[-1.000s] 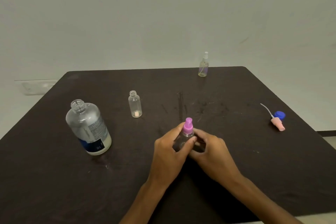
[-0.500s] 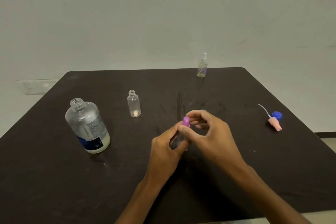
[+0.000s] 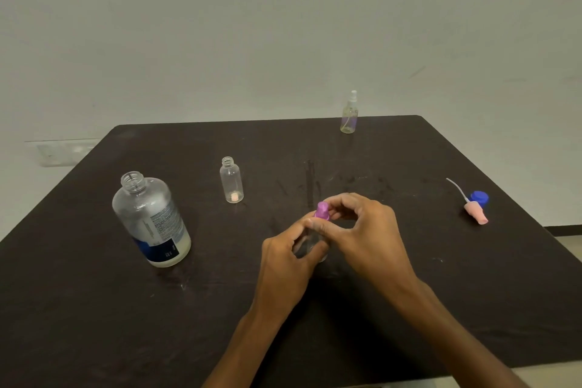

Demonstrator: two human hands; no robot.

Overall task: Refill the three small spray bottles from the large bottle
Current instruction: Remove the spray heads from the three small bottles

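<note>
The left hand is gripping the clear spray bottle upright mid-table, bracing it, while the right hand is pinching its purple spray cap, likely to twist it.

Dark table, pale wall

A single head-worn camera looks forward and down from the near edge of a dark table, close above the person's forearms, wide enough to reach the far edge and a pale wall.
</note>
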